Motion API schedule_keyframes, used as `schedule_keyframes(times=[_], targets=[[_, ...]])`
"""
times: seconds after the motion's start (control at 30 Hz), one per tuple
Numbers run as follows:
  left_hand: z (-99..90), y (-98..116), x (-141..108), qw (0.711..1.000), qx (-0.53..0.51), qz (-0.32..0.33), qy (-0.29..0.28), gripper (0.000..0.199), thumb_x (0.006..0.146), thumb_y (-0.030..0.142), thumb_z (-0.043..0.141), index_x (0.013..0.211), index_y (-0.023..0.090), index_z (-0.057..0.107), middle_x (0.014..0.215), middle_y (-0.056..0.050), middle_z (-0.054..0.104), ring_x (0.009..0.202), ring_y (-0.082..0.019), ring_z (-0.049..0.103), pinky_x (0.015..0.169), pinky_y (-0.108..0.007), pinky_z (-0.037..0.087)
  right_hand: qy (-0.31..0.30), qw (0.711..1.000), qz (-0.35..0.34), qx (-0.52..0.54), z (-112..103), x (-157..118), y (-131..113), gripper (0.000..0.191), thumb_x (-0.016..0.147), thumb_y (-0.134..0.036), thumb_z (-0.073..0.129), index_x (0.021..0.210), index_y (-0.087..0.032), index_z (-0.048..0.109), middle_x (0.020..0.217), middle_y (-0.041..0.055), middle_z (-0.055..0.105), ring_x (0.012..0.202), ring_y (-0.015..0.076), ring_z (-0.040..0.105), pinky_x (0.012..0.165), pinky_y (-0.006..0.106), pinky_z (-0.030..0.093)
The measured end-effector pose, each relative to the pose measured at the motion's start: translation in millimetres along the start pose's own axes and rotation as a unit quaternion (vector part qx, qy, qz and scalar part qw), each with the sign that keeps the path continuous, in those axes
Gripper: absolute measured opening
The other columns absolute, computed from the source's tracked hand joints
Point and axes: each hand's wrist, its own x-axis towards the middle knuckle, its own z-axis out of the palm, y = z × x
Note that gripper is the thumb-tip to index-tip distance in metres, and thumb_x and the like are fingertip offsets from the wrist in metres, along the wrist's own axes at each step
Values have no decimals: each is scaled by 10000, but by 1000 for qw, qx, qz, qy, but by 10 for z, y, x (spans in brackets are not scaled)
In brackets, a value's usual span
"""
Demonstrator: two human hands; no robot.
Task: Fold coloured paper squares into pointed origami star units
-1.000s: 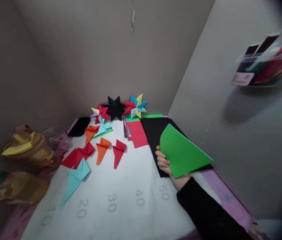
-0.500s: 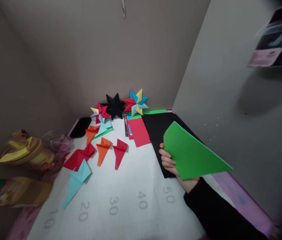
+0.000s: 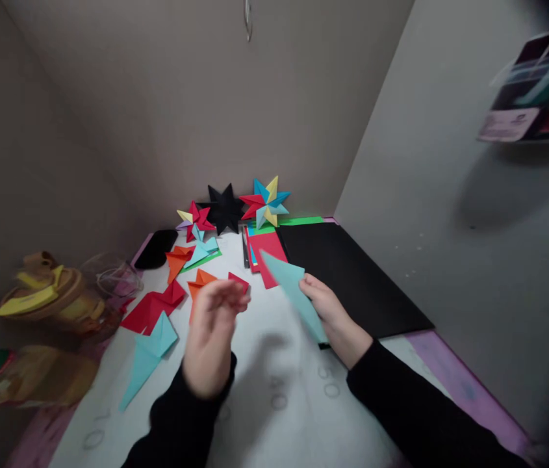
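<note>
In my right hand (image 3: pixel 330 315) I hold a folded sheet of paper (image 3: pixel 291 292), its light blue side now facing me. My thumb and fingers pinch its right edge, and it tilts above the table, slightly blurred. My left hand (image 3: pixel 216 331) hovers to its left with fingers loosely curved and nothing in them. Behind that hand lie an orange folded piece (image 3: pixel 200 281) and a red folded piece (image 3: pixel 238 282), both partly hidden. Farther left are a larger red folded piece (image 3: pixel 150 312) and a light blue folded piece (image 3: pixel 150 354).
A black sheet (image 3: pixel 366 279) lies at the right, beside red sheets (image 3: pixel 270 250). Paper stars, including a black one (image 3: pixel 224 207) and a multicoloured one (image 3: pixel 267 201), lean on the back wall. A phone (image 3: pixel 157 249) lies back left. A cup-like container (image 3: pixel 54 292) stands left.
My left hand has come into view from below. My right hand has moved left and turned the paper, which showed green before and now shows light blue.
</note>
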Motion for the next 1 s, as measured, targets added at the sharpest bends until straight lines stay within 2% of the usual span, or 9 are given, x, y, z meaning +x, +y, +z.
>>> schedule_keyframes(times=[0.07,0.13,0.27,0.33,0.4,0.5,0.57,0.77,1.0], targets=[[73,-199,227,998,-32,-32,-45,380,753,427,604,1021,159,611,673,-14,610,571,-112,560,547,-238,463,66,993,-63,-73,72,76,52,172,798,-380,462,793,-210,484,726,-3,531,624,146,477,586,254,409],[81,-388,350,979,-124,-134,-86,467,695,453,658,1035,135,615,594,10,583,469,-79,503,488,-210,420,109,980,-108,-128,97,108,135,162,824,-361,431,777,-212,475,750,5,535,688,164,493,633,267,419],[-4,-656,381,967,-124,-200,-93,491,615,425,738,992,123,649,723,-47,666,552,-113,566,496,-213,429,136,975,-113,-134,83,72,281,176,844,-337,443,993,-243,437,761,2,549,672,170,521,621,282,429],[-22,-729,370,969,-119,-193,-97,528,623,408,738,1056,131,617,865,-89,687,613,-135,601,537,-234,455,157,975,-125,-100,82,43,304,321,818,-312,505,1106,-267,371,803,3,564,658,165,537,604,284,436],[0,-773,361,970,-126,-174,-116,595,635,404,727,1139,137,558,1026,-131,661,685,-158,626,583,-260,479,162,971,-152,-94,92,8,292,290,793,-291,549,1058,-271,432,831,11,571,674,166,548,613,289,443],[85,-788,320,980,-99,-126,-121,684,663,403,696,1246,139,455,1212,-169,566,901,-216,625,713,-299,504,100,968,-175,-150,131,-79,238,88,800,-293,548,865,-252,593,843,35,594,764,196,568,682,318,451],[145,-766,259,989,-46,-90,-111,707,702,390,656,1308,147,382,1268,-168,523,1036,-239,579,811,-317,493,45,966,-179,-182,169,-157,202,119,804,-305,552,852,-259,651,874,46,618,826,213,579,736,339,453],[203,-701,82,974,182,3,-134,714,754,348,575,1386,189,284,1236,-118,556,1013,-242,598,831,-343,508,-15,977,-138,-160,245,-281,177,170,729,-351,651,849,-234,680,868,46,672,839,220,600,785,356,453],[172,-783,87,960,228,34,-156,769,764,342,558,1420,155,203,1212,-127,572,1030,-258,587,846,-360,495,-29,988,-98,-114,249,-267,157,213,702,-383,673,743,-175,662,777,46,660,779,205,591,727,316,456]])
